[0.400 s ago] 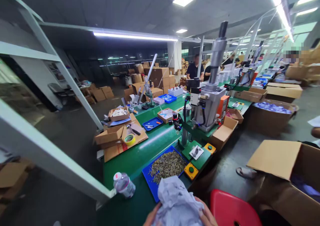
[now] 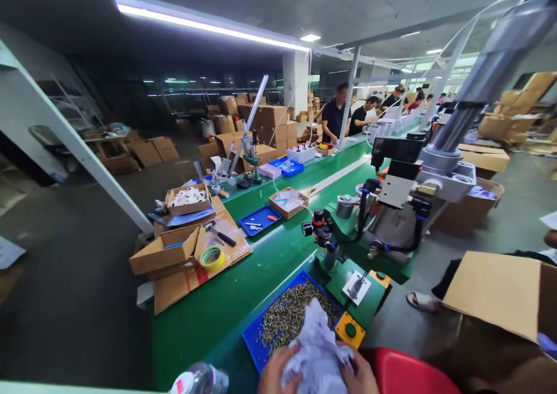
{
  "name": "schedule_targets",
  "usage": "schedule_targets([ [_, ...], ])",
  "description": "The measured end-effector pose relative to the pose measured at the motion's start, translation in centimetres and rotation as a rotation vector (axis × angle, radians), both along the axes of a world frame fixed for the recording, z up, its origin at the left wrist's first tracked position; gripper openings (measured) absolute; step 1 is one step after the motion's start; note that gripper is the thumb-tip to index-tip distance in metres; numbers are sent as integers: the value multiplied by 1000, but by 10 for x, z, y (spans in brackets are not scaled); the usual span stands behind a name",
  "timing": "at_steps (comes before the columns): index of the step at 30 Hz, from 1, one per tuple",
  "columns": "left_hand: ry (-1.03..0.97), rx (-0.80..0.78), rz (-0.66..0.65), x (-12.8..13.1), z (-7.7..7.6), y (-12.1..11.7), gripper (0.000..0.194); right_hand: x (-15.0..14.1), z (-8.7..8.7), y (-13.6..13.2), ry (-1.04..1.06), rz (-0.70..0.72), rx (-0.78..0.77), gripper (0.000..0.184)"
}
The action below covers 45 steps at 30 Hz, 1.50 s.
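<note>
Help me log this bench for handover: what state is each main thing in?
Left hand: closed on the white bundle
Right hand: closed on it too
White bundle: crumpled
Blue tray: holding loose metal parts
Bottle: capped, partly out of frame
Tape roll: lying flat
Left cardboard box: open
Tube light: lit
Machine: running or idle, cannot tell

Your crumpled, matt bundle at bottom centre, paper or cloth unclear, glinting metal parts in your smooth plastic tray, glossy bench lower left, shiny metal cylinder upper right, matt cardboard box lower right
</note>
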State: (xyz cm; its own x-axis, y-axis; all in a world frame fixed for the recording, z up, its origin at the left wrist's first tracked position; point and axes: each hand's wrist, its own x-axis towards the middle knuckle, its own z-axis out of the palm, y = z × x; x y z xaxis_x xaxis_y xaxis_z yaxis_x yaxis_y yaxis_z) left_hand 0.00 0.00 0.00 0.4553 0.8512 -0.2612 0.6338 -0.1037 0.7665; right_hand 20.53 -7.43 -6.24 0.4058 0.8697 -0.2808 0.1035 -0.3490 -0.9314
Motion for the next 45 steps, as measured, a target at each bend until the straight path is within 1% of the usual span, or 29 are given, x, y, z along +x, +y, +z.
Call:
schedule_targets([
  [1,95,60,1,2,10,22,43,1,2,18,-49,6,4,52],
  [2,131,80,-17,7,19,44,41,-1,4,34,-101,13,10,53],
  [4,211,112,-28,19,29,80,44,-9,9,60,-216,16,15,56],
  [5,272,113,-22,26,32,92,48,-14,10,68,-263,5,12,57],
  [7,384,136,-1,39,31,100,61,-26,8,72,-378,11,-12,63],
  [9,461,171,1,49,27,93,70,-39,-3,67,-549,67,-49,68],
  [10,484,178,-17,51,23,87,70,-45,-11,63,-644,109,-72,70],
  [12,520,151,-90,52,14,74,71,-57,-27,58,-794,171,-129,67],
  [14,524,124,-168,48,0,64,69,-63,-37,60,-825,176,-171,64],
  [15,514,137,-196,45,-8,60,67,-63,-38,63,-809,180,-183,66],
  [16,510,162,-213,41,-16,57,67,-61,-37,67,-768,195,-201,71],
  [18,534,232,-220,35,-33,51,66,-52,-28,76,-658,259,-246,81],
  [20,596,287,-210,30,-48,45,71,-40,-16,82,-569,331,-274,81],
  [22,646,313,-197,27,-59,42,76,-29,-6,83,-536,393,-258,79],
  [23,656,311,-196,26,-61,43,75,-24,-3,81,-530,428,-241,80],
  [25,642,278,-201,22,-60,48,74,-17,-1,76,-496,519,-219,86],
  [27,583,229,-236,16,-54,56,75,-12,-2,69,-469,585,-208,91],
  [28,545,203,-254,13,-51,61,71,-12,-3,67,-466,597,-206,88],
  [30,463,177,-264,8,-47,69,61,-15,-4,67,-486,582,-204,81],
  [31,426,179,-249,6,-48,71,59,-18,-4,69,-504,562,-206,82],
  [34,354,207,-181,3,-58,77,53,-31,1,85,-548,497,-203,82],
  [36,315,234,-179,5,-67,78,53,-36,7,99,-550,452,-186,72],
  [37,299,252,-196,8,-70,78,55,-37,10,107,-539,432,-166,66],
  [38,299,265,-214,11,-72,77,63,-38,12,114,-521,415,-143,59],
  [40,379,266,-238,23,-72,76,86,-36,13,126,-469,399,-93,48],
  [41,450,258,-234,29,-70,76,94,-35,13,130,-438,397,-68,47],
  [42,528,254,-216,37,-69,75,98,-33,11,131,-409,394,-48,49],
  [43,591,260,-194,43,-68,75,98,-30,8,130,-387,380,-36,56],
  [45,663,316,-161,53,-71,76,91,-23,1,116,-365,315,-25,73],
])
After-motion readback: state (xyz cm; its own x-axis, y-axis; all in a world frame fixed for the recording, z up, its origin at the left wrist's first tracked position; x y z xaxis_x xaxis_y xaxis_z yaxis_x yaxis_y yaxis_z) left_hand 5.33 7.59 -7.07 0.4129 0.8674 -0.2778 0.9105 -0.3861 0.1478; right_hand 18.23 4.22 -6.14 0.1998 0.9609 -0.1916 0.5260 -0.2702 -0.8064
